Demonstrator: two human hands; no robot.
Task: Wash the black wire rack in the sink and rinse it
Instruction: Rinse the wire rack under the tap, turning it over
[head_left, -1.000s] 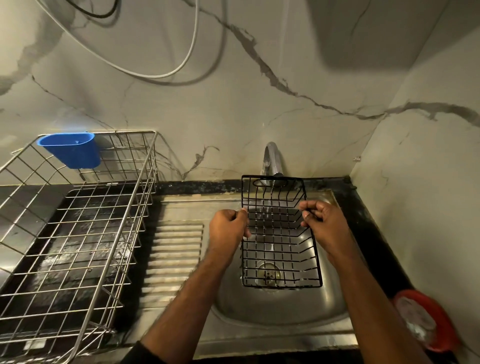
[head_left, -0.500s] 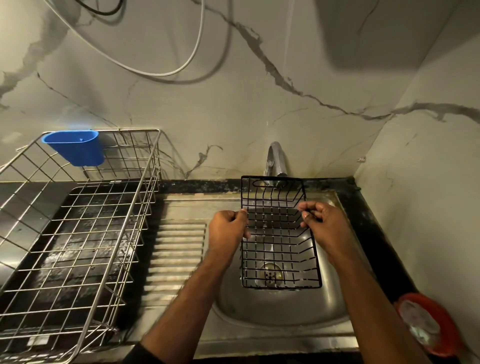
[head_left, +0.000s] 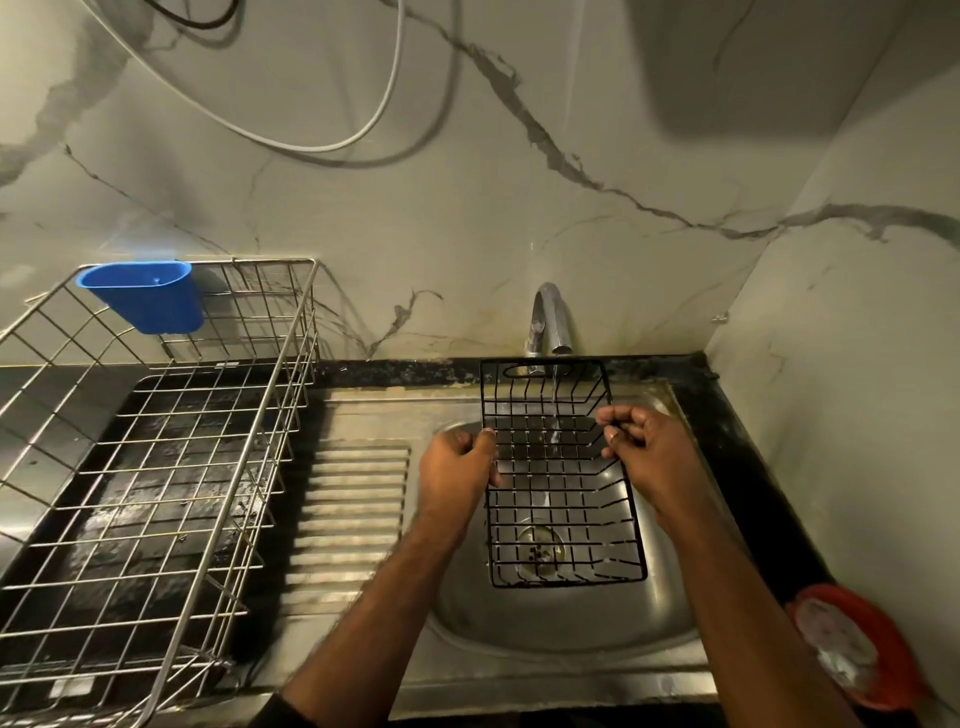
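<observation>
Bare forearms — a dark sleeve edge (head_left: 283, 712) shows at the left elbow.

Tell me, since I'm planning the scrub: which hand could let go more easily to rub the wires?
Probably the right hand. It only pinches the black wire rack by its fingertips at the right edge, while the left hand wraps the left edge in a fuller grip and could likely steady it under the faucet stream.

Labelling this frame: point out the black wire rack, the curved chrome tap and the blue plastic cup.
black wire rack (head_left: 566, 499): head view, middle of its grid.
curved chrome tap (head_left: 546, 312): head view, on the arch.
blue plastic cup (head_left: 148, 301): head view, front wall.
</observation>
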